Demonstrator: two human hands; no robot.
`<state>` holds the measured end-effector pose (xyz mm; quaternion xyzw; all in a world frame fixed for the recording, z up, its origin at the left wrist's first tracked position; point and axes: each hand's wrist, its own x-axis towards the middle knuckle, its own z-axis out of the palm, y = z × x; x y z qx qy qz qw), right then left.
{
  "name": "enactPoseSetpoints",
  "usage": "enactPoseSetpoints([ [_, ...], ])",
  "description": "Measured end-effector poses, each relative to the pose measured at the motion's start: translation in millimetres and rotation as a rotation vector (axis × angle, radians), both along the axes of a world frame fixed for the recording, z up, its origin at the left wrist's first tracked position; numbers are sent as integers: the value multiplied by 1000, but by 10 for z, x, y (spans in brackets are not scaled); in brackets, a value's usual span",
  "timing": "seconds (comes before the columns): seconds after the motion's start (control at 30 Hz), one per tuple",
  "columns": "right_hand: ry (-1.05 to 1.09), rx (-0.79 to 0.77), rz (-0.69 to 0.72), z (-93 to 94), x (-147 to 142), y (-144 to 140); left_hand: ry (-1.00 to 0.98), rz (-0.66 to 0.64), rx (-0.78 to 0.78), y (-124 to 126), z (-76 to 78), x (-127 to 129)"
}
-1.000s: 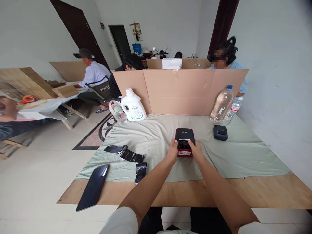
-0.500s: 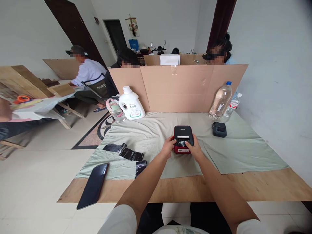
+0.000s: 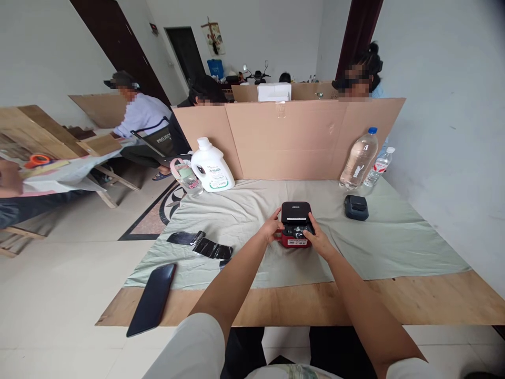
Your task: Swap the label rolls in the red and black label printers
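Note:
A small red box with a black lid stands on the pale green cloth in the middle of the wooden table. Its lid is tilted up at the back, and something dark and shiny shows inside. My left hand grips the box's left side. My right hand rests at the box's front right, fingers over the opening. Whether the fingers pinch the dark contents I cannot tell.
Black foil strips and a dark phone lie to the left. A second black device and two water bottles stand at right. A white jug and cardboard screen are behind. Other people sit beyond.
The box's lid has come up from closed to tilted open. My hands shifted from the box's sides toward its front opening.

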<state>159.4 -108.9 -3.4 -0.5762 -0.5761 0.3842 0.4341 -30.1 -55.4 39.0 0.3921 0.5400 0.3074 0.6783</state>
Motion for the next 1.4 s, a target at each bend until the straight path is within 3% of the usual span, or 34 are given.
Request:
enactPoseSetpoints([
  [0.2,-14,57,-2,46,8,5,48,-120,115,18,1,-52],
  [0.33,28,148,-51,32,15,37,82,-117,337,123,-61,-64],
  [0.47,59,144,-67,-65,31,80,128,-139,524,246,-94,31],
  [0.53,40,163,-64,-125,38,84,308,-176,618,288,-88,99],
  [0.7,35,234,-88,-263,29,1,974,-278,841,303,-2,275],
  [0.83,77,261,-115,-445,0,-116,1204,-348,877,304,98,428],
  [0.97,71,304,-168,-652,-27,-202,1266,-604,836,398,157,544],
  [1.1,60,338,-173,-696,-37,-227,1311,-808,784,530,141,615],
  [1.17,46,337,-177,-669,-36,-228,1286,-807,767,578,106,647],
  [1.3,21,308,-173,-620,-34,-236,1126,-637,787,639,28,701],
  [1.4,15,286,-176,-609,-36,-244,1070,-590,810,653,20,690],
])
